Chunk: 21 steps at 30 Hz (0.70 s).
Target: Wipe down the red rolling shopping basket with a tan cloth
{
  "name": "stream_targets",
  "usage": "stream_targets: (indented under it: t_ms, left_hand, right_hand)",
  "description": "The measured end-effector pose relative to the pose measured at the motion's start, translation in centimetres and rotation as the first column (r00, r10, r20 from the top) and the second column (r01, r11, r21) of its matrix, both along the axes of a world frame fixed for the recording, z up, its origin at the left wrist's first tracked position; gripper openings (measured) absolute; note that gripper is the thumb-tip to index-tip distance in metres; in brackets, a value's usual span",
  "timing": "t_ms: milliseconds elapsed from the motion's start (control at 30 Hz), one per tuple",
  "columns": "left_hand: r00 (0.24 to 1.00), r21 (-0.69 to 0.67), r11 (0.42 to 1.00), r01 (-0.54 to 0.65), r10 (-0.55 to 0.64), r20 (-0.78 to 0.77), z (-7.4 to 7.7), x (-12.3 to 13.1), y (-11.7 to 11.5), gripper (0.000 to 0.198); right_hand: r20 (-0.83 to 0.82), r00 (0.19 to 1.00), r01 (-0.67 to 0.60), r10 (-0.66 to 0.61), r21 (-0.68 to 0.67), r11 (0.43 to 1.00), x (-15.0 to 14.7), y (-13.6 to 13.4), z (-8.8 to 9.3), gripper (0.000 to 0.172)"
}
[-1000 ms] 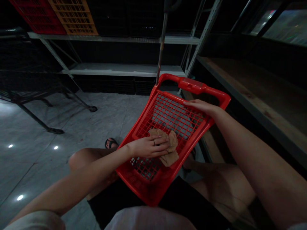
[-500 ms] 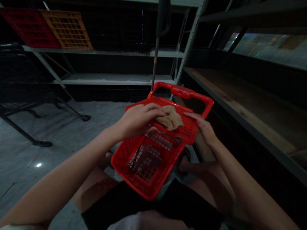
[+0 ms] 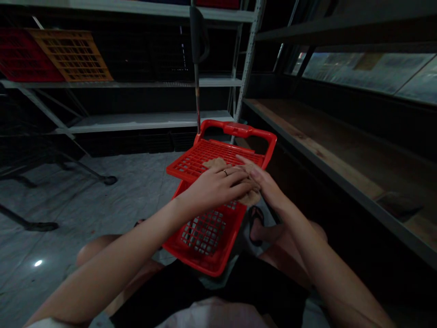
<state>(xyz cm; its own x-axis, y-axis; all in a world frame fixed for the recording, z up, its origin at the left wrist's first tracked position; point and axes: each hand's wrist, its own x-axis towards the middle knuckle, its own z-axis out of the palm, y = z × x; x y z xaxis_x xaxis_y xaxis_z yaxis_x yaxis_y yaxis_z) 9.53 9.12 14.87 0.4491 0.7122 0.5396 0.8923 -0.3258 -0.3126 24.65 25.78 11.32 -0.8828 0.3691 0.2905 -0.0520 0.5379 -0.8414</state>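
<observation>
Metal shelving (image 3: 143, 121), an orange crate (image 3: 71, 55) and a red shopping basket (image 3: 221, 253) suggest a shop or storeroom.

Wears a pale, whitish top (image 3: 211, 315), softly rumpled, with a rounded front edge lying over black shorts (image 3: 160, 296). Ends, at the left arm, in a short sleeve (image 3: 49, 323) of a similar pale tone, only partly in view. Leaves both forearms (image 3: 126, 255) bare, and the knees (image 3: 94, 249) too, below plain, wide-cut shorts legs. Bears 1 slim ring, a narrow band (image 3: 225, 172), around 1 of the fingers (image 3: 237, 176) of the left hand (image 3: 213, 186). Has, on the right foot, 1 black open-toed sandal (image 3: 252, 215) with a dark strap over the instep.
</observation>
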Motion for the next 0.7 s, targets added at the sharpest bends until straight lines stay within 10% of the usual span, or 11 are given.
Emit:
stream_targets:
  t_ms: [133, 367, 467, 600, 700]
  left_hand:
    - [0.979, 0.284, 0.957, -0.059, -0.001, 0.206, -2.0, -0.9, -1.1, 0.015]
    - [0.989, 0.381, 0.924, 0.015, -0.069, 0.130, -3.5, -0.3, -2.5, 0.038]
    - [0.986, 0.411, 0.911, 0.019, -0.085, 0.143, -3.4, -1.2, -2.6, 0.054]
    - [0.980, 0.354, 0.927, -0.121, 0.055, 0.190, -3.6, -4.4, -3.7, 0.055]
    - [0.973, 0.238, 0.948, -0.212, 0.183, 0.137, -4.0, -7.5, -5.4, 0.053]
  right_hand:
    - [0.022, 0.982, -0.191, 0.189, 0.117, 0.975, 1.5, -2.1, 2.0, 0.081]
    - [-0.173, 0.979, -0.068, 0.107, 0.219, 0.973, 2.4, -5.3, 3.4, 0.052]
    - [-0.410, 0.889, 0.283, -0.203, 0.143, 0.948, 2.4, -2.0, 4.1, 0.031]
    - [-0.517, 0.616, 0.721, -0.595, 0.065, 0.690, 2.2, 4.9, 2.3, 0.039]
    - [-0.338, 0.836, 0.514, -0.433, 0.203, 0.833, 2.2, 5.1, -0.6, 0.048]
